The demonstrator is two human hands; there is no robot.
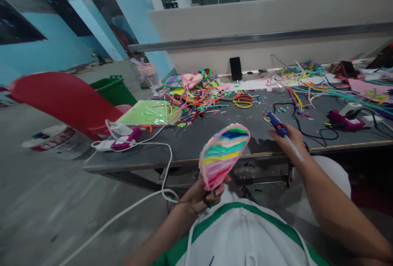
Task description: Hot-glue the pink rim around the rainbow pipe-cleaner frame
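My left hand (211, 194) is closed on the lower end of a striped, wing-shaped pipe-cleaner piece (225, 153). Its pink edge frames bands of blue, teal, yellow, pink and red, and it is held up in front of the table edge. Over the table's front, my right hand (290, 137) grips a blue glue gun (277, 125), its nozzle pointing away from me to the upper left. A clear glue stick (294, 147) sticks out of the back of the gun. The two hands are well apart.
A heap of colourful pipe cleaners (199, 98) lies on the grey table (184, 151), near yellow-handled scissors (243, 103). A phone (236, 68) leans at the back. White cable (123, 213) runs from a power strip (125, 140) past the left edge. A red chair (67, 98) stands left.
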